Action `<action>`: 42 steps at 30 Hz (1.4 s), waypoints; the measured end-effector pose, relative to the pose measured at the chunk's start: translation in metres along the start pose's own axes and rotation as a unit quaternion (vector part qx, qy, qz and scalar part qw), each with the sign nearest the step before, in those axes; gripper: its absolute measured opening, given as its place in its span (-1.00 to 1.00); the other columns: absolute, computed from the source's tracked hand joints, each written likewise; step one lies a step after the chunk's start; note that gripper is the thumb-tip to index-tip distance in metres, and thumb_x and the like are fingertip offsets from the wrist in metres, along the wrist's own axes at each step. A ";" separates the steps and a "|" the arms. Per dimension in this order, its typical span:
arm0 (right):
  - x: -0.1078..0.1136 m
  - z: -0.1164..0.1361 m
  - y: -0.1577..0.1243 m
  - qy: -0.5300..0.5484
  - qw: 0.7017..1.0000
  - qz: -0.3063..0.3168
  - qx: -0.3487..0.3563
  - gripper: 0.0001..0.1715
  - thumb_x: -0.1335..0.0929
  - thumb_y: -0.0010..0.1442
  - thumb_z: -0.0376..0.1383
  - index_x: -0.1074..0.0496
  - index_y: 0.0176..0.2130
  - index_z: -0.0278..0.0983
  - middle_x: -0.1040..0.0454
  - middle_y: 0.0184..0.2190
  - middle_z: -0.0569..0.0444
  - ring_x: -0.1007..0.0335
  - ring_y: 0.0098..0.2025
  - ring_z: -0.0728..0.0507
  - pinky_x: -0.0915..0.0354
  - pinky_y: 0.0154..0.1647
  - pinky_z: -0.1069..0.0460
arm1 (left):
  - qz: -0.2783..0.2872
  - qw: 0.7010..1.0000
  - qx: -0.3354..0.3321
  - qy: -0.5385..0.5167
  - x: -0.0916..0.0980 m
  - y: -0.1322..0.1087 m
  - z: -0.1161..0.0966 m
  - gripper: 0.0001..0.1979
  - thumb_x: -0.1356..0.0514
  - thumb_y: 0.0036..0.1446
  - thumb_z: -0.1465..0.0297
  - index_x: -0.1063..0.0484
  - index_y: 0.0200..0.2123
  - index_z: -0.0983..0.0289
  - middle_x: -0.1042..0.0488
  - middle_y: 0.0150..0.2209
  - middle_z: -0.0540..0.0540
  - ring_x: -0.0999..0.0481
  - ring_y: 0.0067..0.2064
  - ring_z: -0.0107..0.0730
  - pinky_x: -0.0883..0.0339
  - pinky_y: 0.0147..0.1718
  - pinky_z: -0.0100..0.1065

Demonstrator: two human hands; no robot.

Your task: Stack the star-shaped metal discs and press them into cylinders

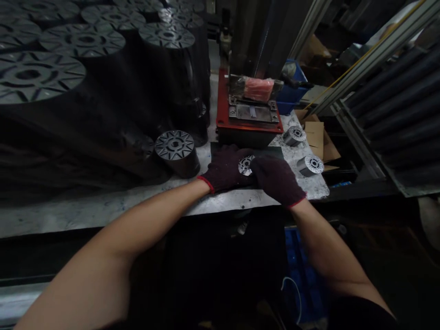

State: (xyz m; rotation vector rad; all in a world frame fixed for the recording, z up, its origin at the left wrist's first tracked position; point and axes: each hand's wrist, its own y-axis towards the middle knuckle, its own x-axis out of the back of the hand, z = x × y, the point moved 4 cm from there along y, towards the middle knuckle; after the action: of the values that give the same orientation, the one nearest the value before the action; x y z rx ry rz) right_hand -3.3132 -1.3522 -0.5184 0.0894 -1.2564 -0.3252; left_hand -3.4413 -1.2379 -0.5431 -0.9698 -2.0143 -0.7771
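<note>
Both my hands wear dark knit gloves with red cuffs. My left hand (223,170) and my right hand (277,179) are closed together around a small round metal lamination stack (246,165) with a slotted star pattern. They hold it just above a dark mat (220,149) on the bench, in front of a red-based press fixture (248,114). Only the top face of the stack shows between the gloves.
Two similar small metal stacks (294,135) (311,165) lie on the bench to the right. A taller dark stack (176,151) stands left of my hands, with several tall columns of large dark discs (82,41) behind. Cardboard (318,135) and angled rails (364,59) sit at right.
</note>
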 end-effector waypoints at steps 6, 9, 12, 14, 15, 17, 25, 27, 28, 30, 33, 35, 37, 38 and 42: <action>0.039 0.016 0.019 -0.007 0.979 0.158 0.132 -0.52 -0.34 0.51 -0.26 -0.59 0.31 -0.22 -0.71 0.19 -0.12 -0.66 0.17 -0.31 -0.51 0.23 -0.18 | -0.004 1.000 -0.018 -0.019 -0.003 0.001 0.007 -0.08 -0.57 0.08 0.01 -0.48 0.45 0.15 -0.64 0.16 0.26 -0.62 0.15 0.21 -0.50 0.14 0.06; 0.060 0.007 0.065 -0.030 0.988 0.050 0.145 -0.41 -0.41 0.49 -0.11 -0.49 0.41 -0.17 -0.63 0.29 -0.12 -0.58 0.27 -0.39 -0.46 0.30 -0.28 | -0.002 0.996 -0.013 -0.083 -0.001 0.002 0.008 -0.02 -0.61 -0.01 0.13 -0.44 0.46 0.17 -0.65 0.23 0.22 -0.65 0.17 0.15 -0.54 0.16 0.01; 0.062 -0.005 0.114 -0.097 0.979 -0.033 0.176 -0.37 -0.45 0.45 0.01 -0.52 0.36 -0.21 -0.54 0.36 -0.15 -0.40 0.40 -0.49 -0.28 0.44 -0.43 | -0.001 0.994 -0.001 -0.105 0.003 0.001 0.006 -0.07 -0.60 0.01 0.15 -0.47 0.42 0.21 -0.65 0.24 0.23 -0.66 0.19 0.16 -0.54 0.20 0.03; 0.055 -0.009 0.131 -0.111 0.975 -0.024 0.194 -0.43 -0.45 0.46 0.04 -0.58 0.27 -0.22 -0.56 0.31 -0.12 -0.39 0.40 -0.48 -0.22 0.47 -0.44 | 0.006 0.995 0.020 -0.094 0.004 0.000 0.006 -0.05 -0.63 -0.02 0.11 -0.47 0.42 0.18 -0.62 0.28 0.23 -0.62 0.25 0.20 -0.50 0.27 0.06; 0.053 -0.009 0.132 -0.108 0.976 -0.025 0.187 -0.49 -0.44 0.47 0.03 -0.62 0.20 -0.23 -0.59 0.26 -0.11 -0.41 0.38 -0.46 -0.22 0.46 -0.42 | 0.014 0.996 0.030 -0.083 0.004 0.000 0.005 -0.01 -0.65 -0.06 0.07 -0.48 0.41 0.16 -0.60 0.29 0.22 -0.58 0.29 0.23 -0.47 0.30 0.08; 0.051 -0.008 0.118 -0.058 0.988 -0.057 0.130 -0.60 -0.39 0.51 -0.02 -0.67 0.02 -0.25 -0.64 0.12 -0.12 -0.48 0.29 -0.40 -0.27 0.42 -0.35 | 0.031 0.997 0.039 -0.060 0.004 0.001 0.004 0.03 -0.69 -0.15 -0.01 -0.51 0.37 0.16 -0.58 0.30 0.23 -0.54 0.31 0.27 -0.43 0.33 0.12; -0.008 -0.026 0.015 0.206 0.967 -0.111 -0.102 -0.33 -0.25 0.55 0.09 -0.50 -0.49 -0.14 -0.60 -0.47 0.05 -0.52 -0.38 -0.19 -0.40 -0.29 -0.11 | 0.019 1.000 0.020 -0.008 -0.003 0.005 0.003 -0.15 -0.61 0.01 0.02 -0.55 0.32 0.17 -0.64 0.19 0.21 -0.59 0.19 0.17 -0.45 0.24 0.05; -0.018 -0.032 0.010 0.197 0.967 -0.116 -0.109 -0.34 -0.26 0.54 0.12 -0.52 -0.48 -0.12 -0.62 -0.44 0.04 -0.56 -0.34 -0.22 -0.44 -0.26 -0.13 | 0.014 1.000 0.015 -0.009 -0.005 0.006 0.004 -0.17 -0.58 0.03 -0.01 -0.55 0.31 0.16 -0.65 0.19 0.20 -0.60 0.20 0.16 -0.45 0.23 0.03; -0.020 -0.033 0.009 0.185 0.970 -0.115 -0.109 -0.34 -0.25 0.54 0.11 -0.52 -0.46 -0.12 -0.63 -0.43 0.04 -0.58 -0.32 -0.23 -0.45 -0.24 -0.14 | 0.013 1.000 0.014 -0.012 -0.006 0.005 0.005 -0.17 -0.58 0.04 -0.02 -0.55 0.31 0.16 -0.65 0.19 0.20 -0.60 0.20 0.15 -0.45 0.23 0.02; -0.018 -0.030 0.007 0.152 0.978 -0.101 -0.098 -0.37 -0.24 0.57 0.07 -0.56 -0.42 -0.14 -0.67 -0.39 0.00 -0.63 -0.29 -0.26 -0.47 -0.22 -0.15 | 0.015 1.000 0.011 -0.016 -0.005 0.005 0.004 -0.18 -0.57 0.05 -0.04 -0.56 0.30 0.16 -0.65 0.17 0.20 -0.61 0.19 0.15 -0.45 0.22 0.02; -0.003 -0.017 0.002 0.114 0.991 -0.050 -0.047 -0.48 -0.31 0.55 -0.02 -0.62 -0.34 -0.17 -0.73 -0.30 -0.09 -0.68 -0.21 -0.34 -0.50 -0.12 -0.21 | 0.015 1.000 0.006 -0.024 -0.002 0.004 0.001 -0.25 -0.55 0.09 -0.04 -0.59 0.26 0.17 -0.66 0.15 0.22 -0.62 0.15 0.15 -0.48 0.17 0.02; 0.012 -0.007 0.004 0.099 0.995 -0.021 0.005 -0.57 -0.35 0.53 -0.05 -0.67 -0.25 -0.19 -0.76 -0.22 -0.11 -0.70 -0.14 -0.36 -0.52 -0.02 -0.24 | 0.016 0.999 -0.002 -0.034 0.000 0.004 0.001 -0.29 -0.55 0.11 -0.03 -0.61 0.25 0.15 -0.67 0.13 0.20 -0.63 0.13 0.14 -0.50 0.13 0.02; 0.032 -0.001 0.018 0.055 0.995 -0.048 0.066 -0.64 -0.36 0.53 -0.09 -0.71 -0.03 -0.20 -0.77 -0.06 -0.11 -0.70 0.01 -0.37 -0.53 0.09 -0.25 | 0.017 0.999 -0.005 -0.040 0.000 0.004 0.001 -0.28 -0.57 0.08 0.00 -0.61 0.25 0.13 -0.67 0.13 0.18 -0.63 0.13 0.14 -0.51 0.14 0.03; 0.041 0.001 0.031 0.020 0.992 -0.075 0.098 -0.63 -0.38 0.52 -0.11 -0.69 0.10 -0.21 -0.74 0.08 -0.12 -0.67 0.12 -0.38 -0.52 0.18 -0.27 | 0.017 0.999 -0.003 -0.041 0.000 0.003 0.002 -0.25 -0.59 0.05 0.02 -0.60 0.27 0.14 -0.66 0.14 0.18 -0.63 0.15 0.15 -0.50 0.17 0.04; 0.058 -0.003 0.101 -0.098 0.977 -0.067 0.176 -0.43 -0.46 0.46 -0.06 -0.55 0.34 -0.19 -0.52 0.43 -0.08 -0.42 0.43 -0.44 -0.26 0.50 -0.40 | 0.023 0.998 0.018 -0.055 0.000 0.002 0.006 -0.11 -0.62 -0.02 0.06 -0.53 0.36 0.16 -0.61 0.26 0.21 -0.58 0.26 0.19 -0.45 0.30 0.06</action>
State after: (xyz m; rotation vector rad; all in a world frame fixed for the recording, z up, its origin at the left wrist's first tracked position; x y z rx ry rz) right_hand -3.2755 -1.2733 -0.4416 0.4562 -1.4987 -0.2282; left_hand -3.4419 -1.2328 -0.5461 -1.0547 -2.0861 -0.6747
